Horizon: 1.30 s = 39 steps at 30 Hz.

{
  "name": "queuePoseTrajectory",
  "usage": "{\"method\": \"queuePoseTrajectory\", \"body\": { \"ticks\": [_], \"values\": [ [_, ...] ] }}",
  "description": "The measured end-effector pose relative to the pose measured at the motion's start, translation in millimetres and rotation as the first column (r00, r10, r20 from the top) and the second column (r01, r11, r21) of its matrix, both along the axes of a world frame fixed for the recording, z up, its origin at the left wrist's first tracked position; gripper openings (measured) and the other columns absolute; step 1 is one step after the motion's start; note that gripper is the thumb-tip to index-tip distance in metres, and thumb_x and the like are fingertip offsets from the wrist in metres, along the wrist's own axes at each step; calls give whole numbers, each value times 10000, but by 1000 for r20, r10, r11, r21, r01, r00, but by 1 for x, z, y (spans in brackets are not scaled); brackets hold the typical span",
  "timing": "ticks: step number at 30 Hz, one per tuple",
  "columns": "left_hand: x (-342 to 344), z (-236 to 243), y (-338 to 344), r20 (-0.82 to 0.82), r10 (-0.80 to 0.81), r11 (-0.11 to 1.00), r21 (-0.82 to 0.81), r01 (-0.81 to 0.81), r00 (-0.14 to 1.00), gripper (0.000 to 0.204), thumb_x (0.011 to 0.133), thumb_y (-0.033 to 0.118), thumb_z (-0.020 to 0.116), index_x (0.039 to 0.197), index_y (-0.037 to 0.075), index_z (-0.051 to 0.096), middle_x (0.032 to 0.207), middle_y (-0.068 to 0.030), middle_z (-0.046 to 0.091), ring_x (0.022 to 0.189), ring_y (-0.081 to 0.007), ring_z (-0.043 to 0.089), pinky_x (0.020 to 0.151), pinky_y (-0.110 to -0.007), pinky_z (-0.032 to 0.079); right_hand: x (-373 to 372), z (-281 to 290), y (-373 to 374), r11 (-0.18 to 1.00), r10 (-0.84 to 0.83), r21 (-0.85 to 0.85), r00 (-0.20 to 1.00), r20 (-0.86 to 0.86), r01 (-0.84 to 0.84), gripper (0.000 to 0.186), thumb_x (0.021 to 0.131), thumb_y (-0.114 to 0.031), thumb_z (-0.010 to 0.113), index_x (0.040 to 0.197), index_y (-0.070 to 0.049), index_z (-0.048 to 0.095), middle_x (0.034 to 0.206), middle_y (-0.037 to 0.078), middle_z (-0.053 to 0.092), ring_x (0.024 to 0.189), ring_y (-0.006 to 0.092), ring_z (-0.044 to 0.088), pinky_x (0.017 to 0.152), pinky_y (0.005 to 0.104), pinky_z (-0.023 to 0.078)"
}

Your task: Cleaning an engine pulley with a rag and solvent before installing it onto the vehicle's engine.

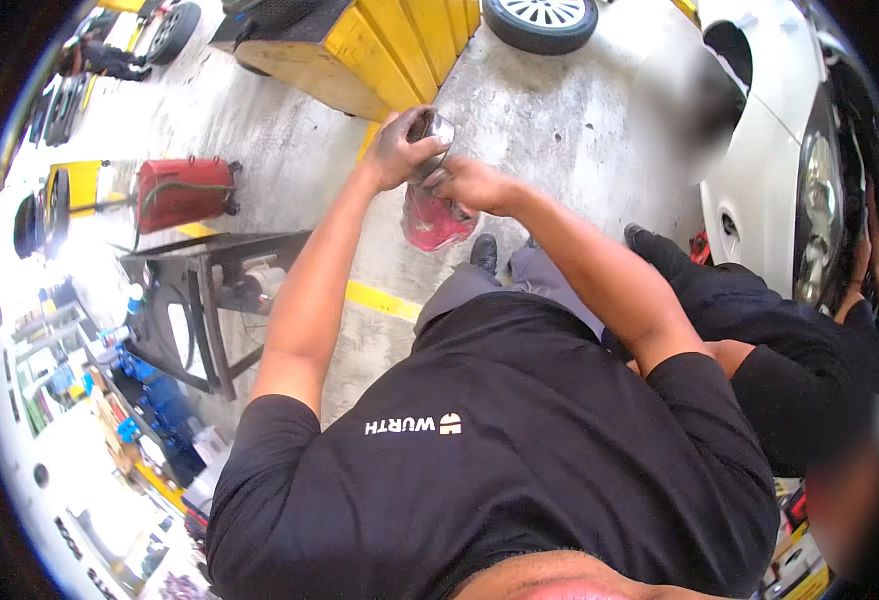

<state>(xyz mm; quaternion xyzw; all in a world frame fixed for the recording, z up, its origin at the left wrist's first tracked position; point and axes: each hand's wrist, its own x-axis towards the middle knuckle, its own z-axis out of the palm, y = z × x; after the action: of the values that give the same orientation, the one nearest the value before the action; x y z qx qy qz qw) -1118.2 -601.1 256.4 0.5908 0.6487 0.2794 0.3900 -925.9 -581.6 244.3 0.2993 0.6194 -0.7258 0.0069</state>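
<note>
Grey concrete floor lies under us. Our left hand grips a metal part; our right hand grasps the top of a red bag just beneath it, its contents unclear. Farther off stand a yellow cabinet, then a red box, insides hidden from us.

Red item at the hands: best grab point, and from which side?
Probably the broad lower end of the red item, coming from the wearer's side. The right hand crowds its upper end, with the left hand just beyond; the lower part bulges clear of both.
</note>
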Motion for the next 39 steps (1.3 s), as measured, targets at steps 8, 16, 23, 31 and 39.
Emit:
{"method": "queuePoseTrajectory", "body": {
  "ticks": [8,16,23,31,39],
  "values": [
    [-19,35,99,-239,6,944,321,73,971,746,704,375,803,1343,93,540,1148,-192,544,1065,-316,579,954,-397,469,112,-48,79,827,-542,-179,840,-2,533,521,839,-9,603,1356,-15,536,1032,110,647,701,160,636,571,294,522],
    [-4,37,196,-474,205,963,255,-89,857,659,729,384,768,1270,60,575,1043,-138,613,949,-316,629,876,-406,513,188,-48,130,547,-787,-303,602,132,781,562,866,-13,518,1425,-3,467,1198,105,664,1136,208,605,1011,321,448],
    [16,71,214,949,244,962,-263,77,200,691,874,593,465,1286,48,571,1219,-170,649,1047,-420,660,835,-508,576,164,42,192,556,-817,-80,526,-239,827,426,909,-23,510,1328,-38,585,1316,72,616,1183,171,562,1041,311,402],
    [39,64,308,787,-94,942,-128,310,610,518,883,333,547,1298,24,555,1182,-99,636,1065,-176,620,917,-333,506,30,79,249,201,-380,979,920,96,-19,335,799,-85,602,1128,-57,655,1279,76,585,1010,302,608,846,445,502],
    [12,44,390,753,-186,957,-6,289,632,515,844,335,596,1241,10,550,1045,-84,614,948,-171,613,839,-303,505,-15,40,303,691,-532,507,838,-125,515,335,832,1,543,1146,-82,629,1180,150,629,1075,356,600,970,393,467]
  ]
}}
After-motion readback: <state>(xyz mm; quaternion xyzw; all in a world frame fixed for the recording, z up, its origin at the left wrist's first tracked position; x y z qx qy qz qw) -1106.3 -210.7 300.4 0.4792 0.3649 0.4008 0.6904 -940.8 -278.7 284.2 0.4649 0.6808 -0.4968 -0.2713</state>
